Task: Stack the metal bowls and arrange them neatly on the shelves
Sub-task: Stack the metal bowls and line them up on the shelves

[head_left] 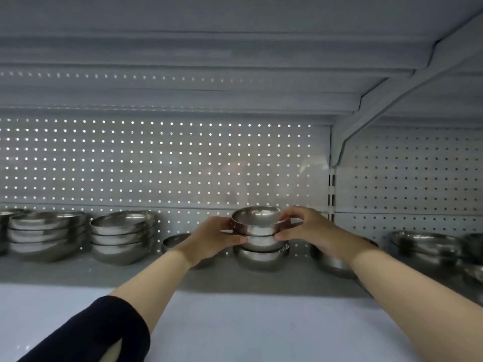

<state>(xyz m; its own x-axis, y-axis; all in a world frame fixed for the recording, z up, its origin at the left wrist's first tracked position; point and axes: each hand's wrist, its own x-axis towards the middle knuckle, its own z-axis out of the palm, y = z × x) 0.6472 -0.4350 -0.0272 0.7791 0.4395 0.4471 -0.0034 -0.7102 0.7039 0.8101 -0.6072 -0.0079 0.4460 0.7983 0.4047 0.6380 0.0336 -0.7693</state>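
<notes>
Both hands meet at the centre stack of bowls (261, 253) on the grey shelf (156, 275): the left hand (213, 237) and right hand (309, 227) have their fingers clamped on opposite sides of the top bowl (257, 222), which sits nested on the bowls below. Taller stacks (121, 236) stand to the left. A bowl behind the right wrist (337, 265) is largely hidden, so whether it is stacked cannot be told.

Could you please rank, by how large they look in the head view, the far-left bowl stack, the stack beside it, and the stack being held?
1. Far-left bowl stack and neighbouring stack: too alike to rank.
2. Held stack, between left hand and right hand: clearly narrower.
</notes>
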